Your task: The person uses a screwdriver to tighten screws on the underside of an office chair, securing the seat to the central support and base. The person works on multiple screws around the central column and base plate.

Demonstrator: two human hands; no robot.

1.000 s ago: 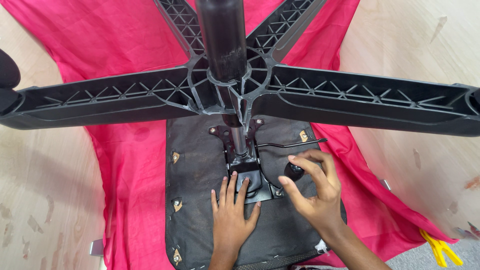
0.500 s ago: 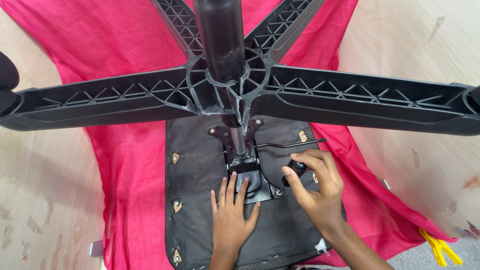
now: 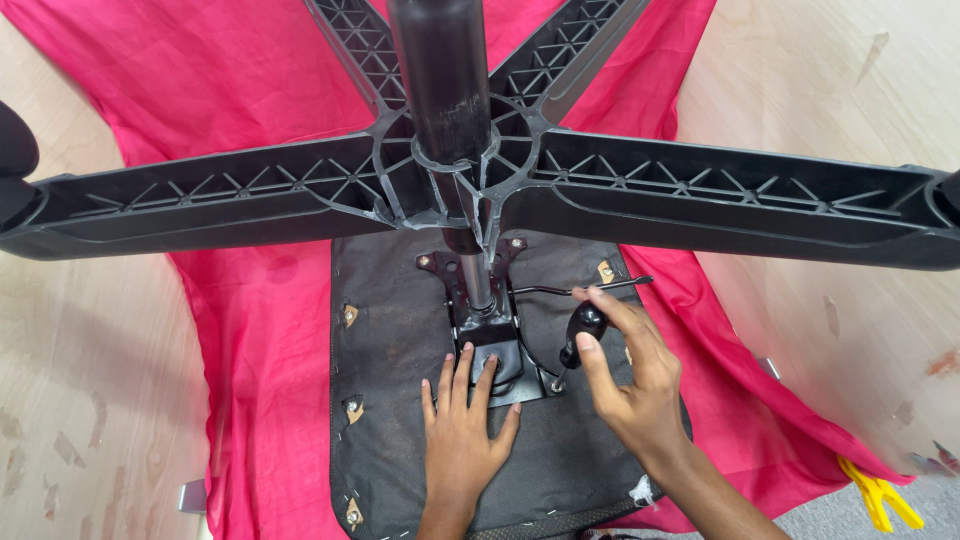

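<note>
An upturned office chair lies on a pink cloth (image 3: 240, 330) spread over a wooden floor (image 3: 90, 360), its black five-armed base (image 3: 250, 195) filling the upper frame and the gas column (image 3: 445, 80) pointing up toward the camera. At the left edge a caster (image 3: 15, 145) shows at the end of one arm. Below the hub, the dark seat underside (image 3: 395, 330) carries small metal brackets along its left border and staples at its lower edge. At its middle sits the black mechanism plate (image 3: 490, 345), where the column goes in. The left hand (image 3: 462, 435) rests flat, fingers spread, holding nothing, its fingertips on the plate's lower edge. Just to the right, the right hand (image 3: 632, 385) is closed around the black handle of a screwdriver (image 3: 578, 335), whose tip meets a screw (image 3: 555, 385) at the plate's lower right corner. A thin lever (image 3: 585, 289) runs out from the mechanism just above that hand. Judging from this, the plate already sits in place and the base is on; this corner screw is being worked, and I cannot tell whether the other corners are tight. A yellow clip (image 3: 880, 495) lies at the far right.
</note>
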